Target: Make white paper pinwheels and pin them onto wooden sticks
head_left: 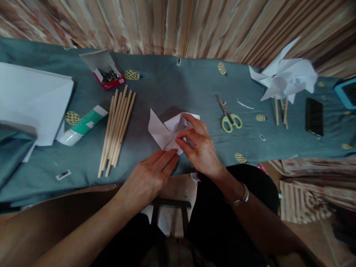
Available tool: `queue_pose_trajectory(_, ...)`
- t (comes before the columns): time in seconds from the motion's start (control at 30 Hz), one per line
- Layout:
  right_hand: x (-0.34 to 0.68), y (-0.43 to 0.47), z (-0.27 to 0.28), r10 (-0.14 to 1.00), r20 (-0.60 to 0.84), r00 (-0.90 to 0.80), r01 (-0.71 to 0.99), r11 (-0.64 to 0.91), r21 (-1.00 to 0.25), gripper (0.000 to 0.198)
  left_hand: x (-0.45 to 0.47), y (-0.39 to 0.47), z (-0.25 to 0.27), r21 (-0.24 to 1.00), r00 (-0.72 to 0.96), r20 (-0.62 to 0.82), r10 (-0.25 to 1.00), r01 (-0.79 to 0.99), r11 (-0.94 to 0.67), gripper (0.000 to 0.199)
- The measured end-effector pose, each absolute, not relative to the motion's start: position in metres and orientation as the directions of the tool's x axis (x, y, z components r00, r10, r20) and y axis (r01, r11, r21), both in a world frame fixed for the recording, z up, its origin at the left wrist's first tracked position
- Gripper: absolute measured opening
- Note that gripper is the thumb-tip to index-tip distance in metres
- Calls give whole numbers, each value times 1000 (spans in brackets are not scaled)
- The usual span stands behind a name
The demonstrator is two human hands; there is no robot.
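Observation:
A white paper pinwheel (159, 130), its corners folded in toward the middle, lies at the front of the cloth-covered table. One pointed blade stands up on its left side. My right hand (200, 147) pinches a folded part of the paper near the centre between thumb and fingers. At the near edge, the fingers of my left hand (151, 171) are held together and press on the paper, keeping hold of it. The fingers cover part of the pinwheel's lower right side. To the right lie scissors (228, 118) with light green handles.
Several wooden sticks (116, 128) lie left of the pinwheel, beside a green and white tube (85, 125). Behind them stands an open red box (113, 82) of small metal pieces. White paper sheets (33, 92) are far left. Finished pinwheels (286, 76) and a phone (315, 116) lie right.

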State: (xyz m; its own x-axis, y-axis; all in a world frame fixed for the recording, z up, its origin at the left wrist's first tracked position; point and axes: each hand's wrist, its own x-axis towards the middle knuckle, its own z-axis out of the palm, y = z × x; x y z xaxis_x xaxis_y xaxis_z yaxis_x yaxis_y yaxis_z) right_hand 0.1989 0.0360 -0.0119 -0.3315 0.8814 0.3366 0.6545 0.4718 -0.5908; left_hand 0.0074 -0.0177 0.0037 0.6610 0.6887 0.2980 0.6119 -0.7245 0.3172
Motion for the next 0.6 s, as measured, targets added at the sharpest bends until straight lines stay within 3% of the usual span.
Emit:
queue_pose_trajectory(0.23,197,37,-13,884,329,-331,662,466,-587,10,10,-19,-4,320,613,355,706,630,-708,28)
queue_pose_trajectory(0.6,196,37,-13,867,356,-349,692,494,-526,8,8,-16,3,323,653,308,692,612,-722,27)
